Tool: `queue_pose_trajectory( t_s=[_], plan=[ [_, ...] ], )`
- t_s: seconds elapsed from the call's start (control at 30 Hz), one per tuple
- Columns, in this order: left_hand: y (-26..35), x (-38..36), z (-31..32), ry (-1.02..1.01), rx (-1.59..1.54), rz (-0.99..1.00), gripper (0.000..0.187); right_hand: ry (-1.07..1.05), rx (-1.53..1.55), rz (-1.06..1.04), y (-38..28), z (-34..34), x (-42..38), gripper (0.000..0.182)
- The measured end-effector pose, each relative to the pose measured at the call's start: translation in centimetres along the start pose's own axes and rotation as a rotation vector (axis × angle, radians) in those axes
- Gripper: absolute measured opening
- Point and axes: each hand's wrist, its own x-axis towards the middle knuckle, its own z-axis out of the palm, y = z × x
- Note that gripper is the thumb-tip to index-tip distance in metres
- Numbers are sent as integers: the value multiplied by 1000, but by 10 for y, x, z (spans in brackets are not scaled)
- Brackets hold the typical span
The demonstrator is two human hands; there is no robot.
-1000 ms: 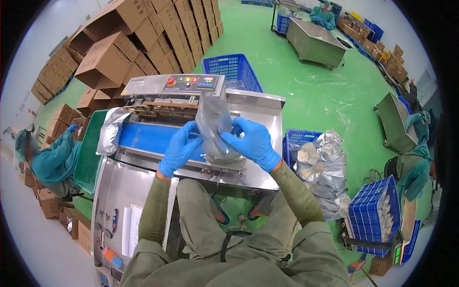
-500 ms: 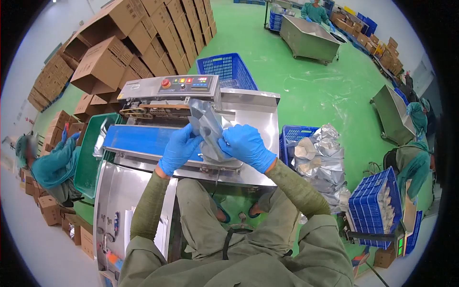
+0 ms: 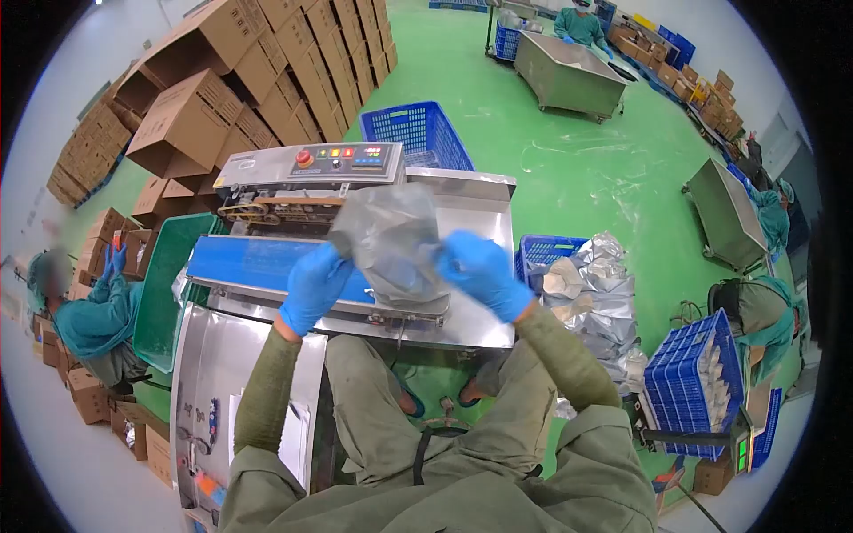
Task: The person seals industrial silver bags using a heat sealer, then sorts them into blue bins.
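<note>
A silver foil bag (image 3: 391,242), blurred by motion, is held up between my two blue-gloved hands. My left hand (image 3: 317,282) is closed on the bag's left edge. On the other side, my right hand (image 3: 482,271) grips the right edge, its fingers smeared. Behind and below the bag stands a band sealing machine (image 3: 311,169) with a red button and a lit display. Its blue conveyor belt (image 3: 244,262) runs to the left of the bag. What is inside the bag cannot be seen.
Several filled foil bags (image 3: 595,311) lie in a blue crate (image 3: 538,249) at my right. A green bin (image 3: 160,311) stands left, beside a seated person (image 3: 98,311). Another blue crate (image 3: 426,124) sits behind the machine. Stacked cartons (image 3: 204,115) rise at back left.
The bag has turned from a narrow, edge-on pose to a broad, spread one. My hands have moved farther apart, the right going slightly rightward and the left slightly left.
</note>
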Motion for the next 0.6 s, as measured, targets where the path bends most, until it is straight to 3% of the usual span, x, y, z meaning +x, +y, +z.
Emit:
queue_pose_trajectory(
  t_s=[0.03, 0.07, 0.17, 0.2, 0.23, 0.27, 0.33, 0.4, 0.53, 0.6],
  plan=[
    [-20, -12, -3, 16, 141, 68, 23, 60, 52, -99, 18, -19, -1, 16],
    [-33, -23, -2, 33, 283, 133, 25, -146, -269, -136, 40, -30, -23, 17],
    [-37, -29, 8, 158, 363, 315, 26, -141, -183, -226, 42, -27, -39, 21],
    [-35, -24, 12, 246, 203, 334, 27, -36, -59, -158, 39, -26, -33, 29],
    [-28, -24, 22, 279, 51, 155, 24, 139, 38, -85, 30, -21, -29, 34],
    [-21, -18, 36, 347, -134, 56, 18, 150, 38, -128, 28, -10, -26, 28],
    [-8, -13, 51, 430, -386, -225, 11, 185, 193, 57, 15, 4, -27, 16],
    [1, -3, 54, 472, -526, -568, 10, 230, 488, 494, -6, 6, -29, 9],
    [-37, 22, 81, 316, -529, -661, 17, 266, 834, 999, 8, 16, -16, 29],
    [-91, 17, 122, 218, -524, -721, 21, 233, 866, 1101, 43, 59, -38, 30]
  ],
)
